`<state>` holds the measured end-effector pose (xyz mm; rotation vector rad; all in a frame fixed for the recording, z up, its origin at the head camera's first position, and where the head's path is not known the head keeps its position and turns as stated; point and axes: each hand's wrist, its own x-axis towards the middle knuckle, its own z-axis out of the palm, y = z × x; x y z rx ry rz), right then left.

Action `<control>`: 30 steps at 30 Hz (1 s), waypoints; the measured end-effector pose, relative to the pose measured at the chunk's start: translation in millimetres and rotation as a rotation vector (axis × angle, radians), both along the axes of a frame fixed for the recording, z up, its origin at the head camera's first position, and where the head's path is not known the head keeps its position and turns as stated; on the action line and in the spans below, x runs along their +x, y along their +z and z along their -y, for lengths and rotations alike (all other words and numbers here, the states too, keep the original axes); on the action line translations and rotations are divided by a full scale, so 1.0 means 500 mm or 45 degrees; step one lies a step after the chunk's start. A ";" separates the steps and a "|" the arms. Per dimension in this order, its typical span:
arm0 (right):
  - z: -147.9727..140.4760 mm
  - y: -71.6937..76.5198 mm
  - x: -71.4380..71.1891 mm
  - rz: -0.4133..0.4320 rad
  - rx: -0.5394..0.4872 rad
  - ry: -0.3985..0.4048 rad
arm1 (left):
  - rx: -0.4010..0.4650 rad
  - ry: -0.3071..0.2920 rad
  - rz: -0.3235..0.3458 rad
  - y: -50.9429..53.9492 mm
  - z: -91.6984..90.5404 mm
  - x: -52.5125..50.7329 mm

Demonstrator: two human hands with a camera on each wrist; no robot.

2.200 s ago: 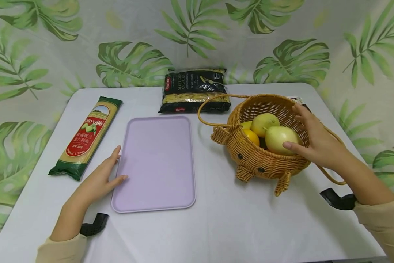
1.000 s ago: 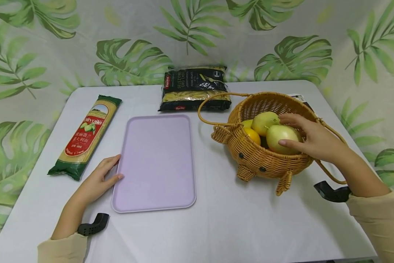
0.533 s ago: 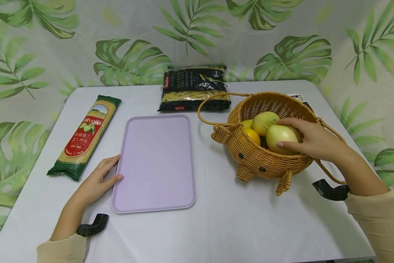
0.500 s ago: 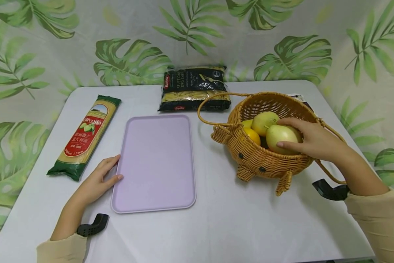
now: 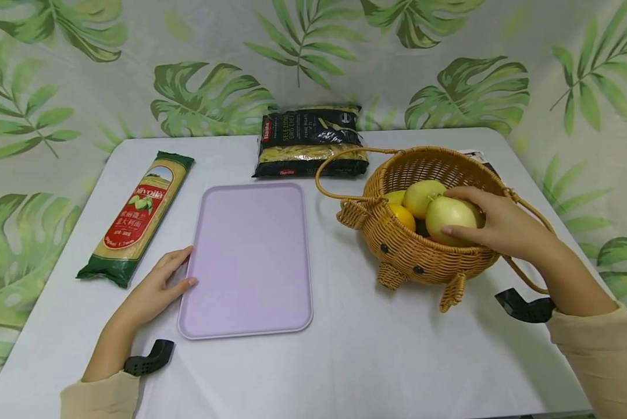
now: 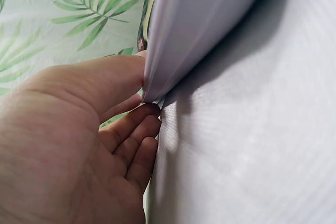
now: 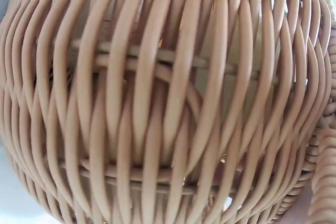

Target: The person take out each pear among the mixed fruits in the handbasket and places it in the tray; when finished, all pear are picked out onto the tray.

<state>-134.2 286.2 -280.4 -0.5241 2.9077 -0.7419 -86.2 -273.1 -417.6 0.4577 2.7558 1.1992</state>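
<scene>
Lowered since the earliest frame: the right hand, from above the rim of the wicker basket down onto the pale green pear inside. Nudged slightly in the last half second: the pear, with stem a little farther right, and the yellow-green fruit beside it. Drawn closer together since the earliest frame: thumb and forefinger of the left hand.

Gripping the pear with the right hand, thumb across the near side, fingers curved over the far side. Cannot tell how far round the fingertips reach, with little but wickerwork in the right wrist view. Resting loosely with the left hand at the left edge of the purple tray, thumb and forefinger touching the rim, other fingers softly bent, with hold of nothing.

On the right of the white-clothed counter, the basket, with an animal snout and dark eyes toward the front. Low at its left side, an orange-yellow fruit. At the back of the counter, a black bag of penne. Left of the tray, near but apart, a slanted red-labelled pasta pack.
</scene>
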 end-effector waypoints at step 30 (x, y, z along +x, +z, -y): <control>0.144 0.003 0.113 -0.600 -1.547 0.413 | 0.013 0.003 0.004 0.004 -0.003 0.000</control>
